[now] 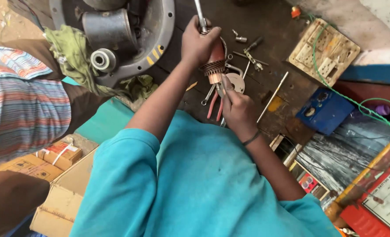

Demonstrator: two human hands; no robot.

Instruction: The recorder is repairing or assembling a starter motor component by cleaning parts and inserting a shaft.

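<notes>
My left hand [198, 44] is wrapped around a motor armature [215, 65] with a steel shaft, reddish windings and a copper commutator end, holding it over the dark workbench [274, 39]. My right hand [237, 109] sits just below it, fingers pinched on a small tool whose tip touches the copper end; the tool is mostly hidden. Red-handled pliers [214, 105] and a round metal disc [237, 81] lie on the bench under my hands.
A big grey motor housing [116, 39] with a green rag [74, 57] lies at the upper left. A socket board [324, 50], blue box [324, 110], thin rod [272, 97] and loose bits are to the right. Another person in a striped shirt [19, 101] stands left, beside cardboard boxes [58, 153].
</notes>
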